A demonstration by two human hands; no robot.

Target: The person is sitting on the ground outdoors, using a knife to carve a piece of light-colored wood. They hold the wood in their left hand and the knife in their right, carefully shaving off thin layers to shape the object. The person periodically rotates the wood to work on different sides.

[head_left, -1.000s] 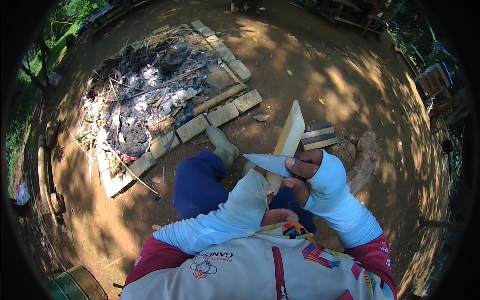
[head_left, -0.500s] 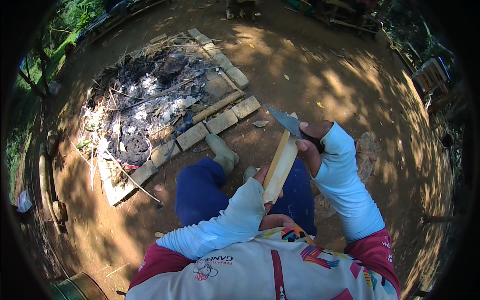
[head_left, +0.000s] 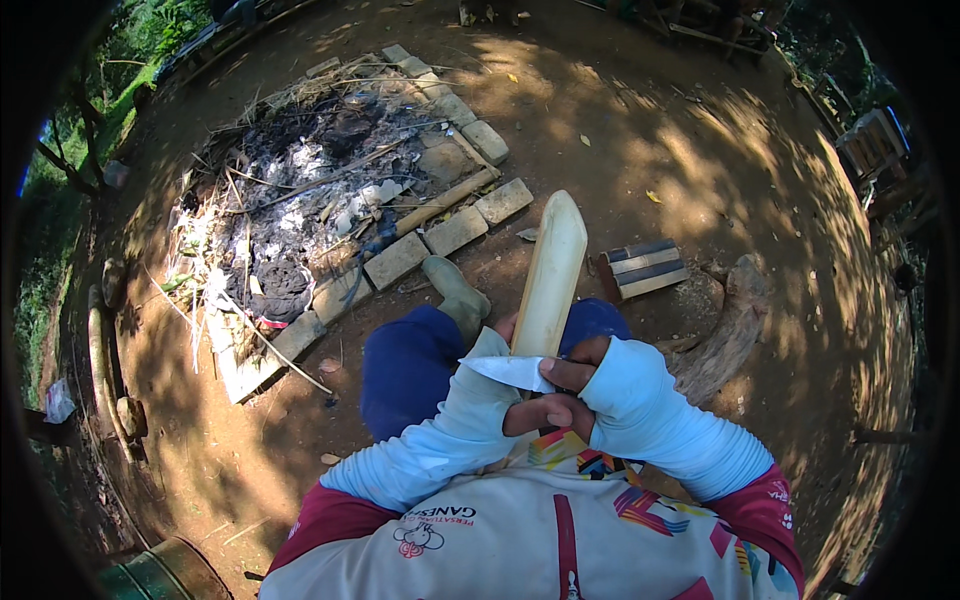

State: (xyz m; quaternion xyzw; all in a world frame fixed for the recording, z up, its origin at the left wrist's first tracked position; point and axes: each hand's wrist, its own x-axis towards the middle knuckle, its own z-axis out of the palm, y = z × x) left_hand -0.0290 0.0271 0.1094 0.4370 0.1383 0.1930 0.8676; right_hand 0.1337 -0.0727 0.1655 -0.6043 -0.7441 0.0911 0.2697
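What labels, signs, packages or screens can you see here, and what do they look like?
No signs, screens or packages show.
Shirt print: on the person's white shirt, bottom centre; small dark lettering above a little dark emblem.
Sleeve mark: on the maroon right sleeve, lower right; tiny white marking.
Chest pattern: just below the hands; bright multicoloured angular shapes.
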